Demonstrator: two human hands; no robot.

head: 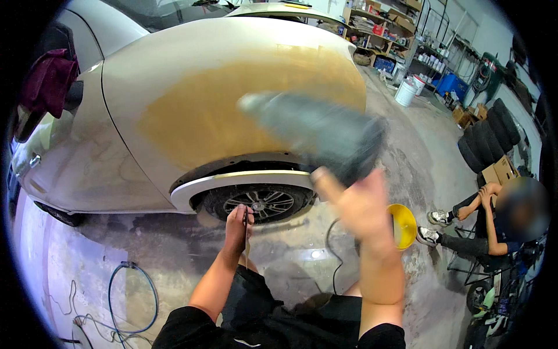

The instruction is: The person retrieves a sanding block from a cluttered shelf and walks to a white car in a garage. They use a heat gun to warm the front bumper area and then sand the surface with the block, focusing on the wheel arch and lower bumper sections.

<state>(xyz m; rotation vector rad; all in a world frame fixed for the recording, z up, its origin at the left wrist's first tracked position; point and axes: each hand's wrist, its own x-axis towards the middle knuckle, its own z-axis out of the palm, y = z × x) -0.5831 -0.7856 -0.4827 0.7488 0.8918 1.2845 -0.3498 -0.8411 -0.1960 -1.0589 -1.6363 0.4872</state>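
Note:
A white car's rear fender (pixel 192 113) stands before me, with a broad tan, matte patch (pixel 196 109) over the wheel arch. My right hand (pixel 359 205) is raised in front of it and grips a dark grey cloth (pixel 322 131), which is blurred by motion. The cloth covers part of the patch; whether it touches the panel I cannot tell. Lower down, in front of the wheel (pixel 261 203), my left hand (pixel 239 224) pinches a thin dark flat piece (pixel 246 222) seen edge-on. Its exact kind is unclear.
A yellow bucket (pixel 405 227) stands to my right, near a seated person (pixel 488 222). A black cable (pixel 334 253) runs on the floor. Coiled blue hose (pixel 111 288) lies at left. Stacked tyres (pixel 490 135), white pails (pixel 406 92) and shelves (pixel 383 26) line the right side.

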